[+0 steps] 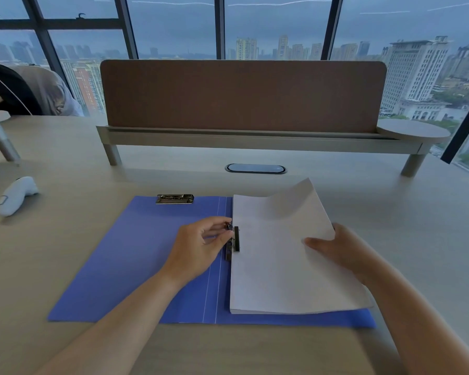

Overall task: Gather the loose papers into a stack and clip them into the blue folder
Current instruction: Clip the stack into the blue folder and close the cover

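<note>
Folder: the blue folder [136,255] lies open and flat on the table [390,212], near its front edge, spine creases running front to back just left of the papers.
Papers: a white stack [276,269] lies on the folder's right half, its left edge along the spine; the far right corner of the top sheets curls up off the stack.
Side clip: a metal clip [234,240] sits at the middle of the stack's left edge, its dark bar lying on the paper.
Top clip: a second metal clip [174,198] sits at the far edge of the folder's left half, flat, with nothing under it.
Left hand: the left hand [201,246] rests on the folder's left half beside the spine, thumb and fingertips [222,221] pinched together on the side clip's lever.
Right hand: the right hand [336,250] lies at the stack's right edge, thumb on top of the sheets and the other fingers hidden below them, closed on the papers there.
Device: a white handheld device [15,194] lies on the table well left of the folder.
Screen: a brown divider [241,96] stands on a raised shelf at the table's far side, windows and city buildings behind it.
Grommet: an oval cable port [255,168] is set into the table between the shelf and the folder.
</note>
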A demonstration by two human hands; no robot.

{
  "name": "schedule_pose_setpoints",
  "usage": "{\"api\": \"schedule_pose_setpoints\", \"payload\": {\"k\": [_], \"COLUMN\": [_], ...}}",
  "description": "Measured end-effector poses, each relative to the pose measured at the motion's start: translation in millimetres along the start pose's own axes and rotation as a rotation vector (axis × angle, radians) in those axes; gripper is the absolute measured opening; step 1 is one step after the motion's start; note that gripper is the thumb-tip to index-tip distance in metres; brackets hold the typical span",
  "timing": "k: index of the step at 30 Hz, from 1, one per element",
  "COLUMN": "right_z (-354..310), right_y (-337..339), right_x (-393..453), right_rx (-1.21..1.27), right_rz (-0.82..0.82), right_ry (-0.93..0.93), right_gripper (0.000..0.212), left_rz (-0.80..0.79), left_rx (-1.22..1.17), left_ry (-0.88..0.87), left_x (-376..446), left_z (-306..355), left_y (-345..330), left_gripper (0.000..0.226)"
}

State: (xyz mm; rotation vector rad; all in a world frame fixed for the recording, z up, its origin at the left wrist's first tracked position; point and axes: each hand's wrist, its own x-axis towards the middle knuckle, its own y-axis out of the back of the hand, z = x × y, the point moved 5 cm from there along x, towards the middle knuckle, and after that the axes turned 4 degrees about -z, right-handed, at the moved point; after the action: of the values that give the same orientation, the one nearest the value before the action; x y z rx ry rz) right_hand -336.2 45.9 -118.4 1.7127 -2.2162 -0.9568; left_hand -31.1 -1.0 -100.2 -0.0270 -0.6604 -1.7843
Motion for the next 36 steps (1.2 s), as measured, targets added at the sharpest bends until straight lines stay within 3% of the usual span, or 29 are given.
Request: {"api": "schedule_pose_setpoints", "payload": {"k": [7,18,26,36], "right_z": [-8,-8,-16,-18], "right_y": [6,6,-3,-10], "right_x": [-7,-17,-28,-34], "right_rx": [-0.17,-0.501,-0.611,-0.676], "right_rz": [0.124,0.262,0.306,0.323], "right_ry": [-0.002,0.014,0.056,0.049], "right_gripper": [0.052,0.054,0.054,0.052], "left_rz": [-0.02,-0.132,-0.208,-0.11], "left_rx": [0.065,0.333,0.421,0.278], "left_ry": [-0.066,-0.252,-0.305,-0.261], "left_x": [-7,-17,-21,-20], "left_z": [-5,-8,-11,-4], "left_y": [2,-3,-5,3], "left_gripper": [0.017,0.03,0.032,0.028]}}
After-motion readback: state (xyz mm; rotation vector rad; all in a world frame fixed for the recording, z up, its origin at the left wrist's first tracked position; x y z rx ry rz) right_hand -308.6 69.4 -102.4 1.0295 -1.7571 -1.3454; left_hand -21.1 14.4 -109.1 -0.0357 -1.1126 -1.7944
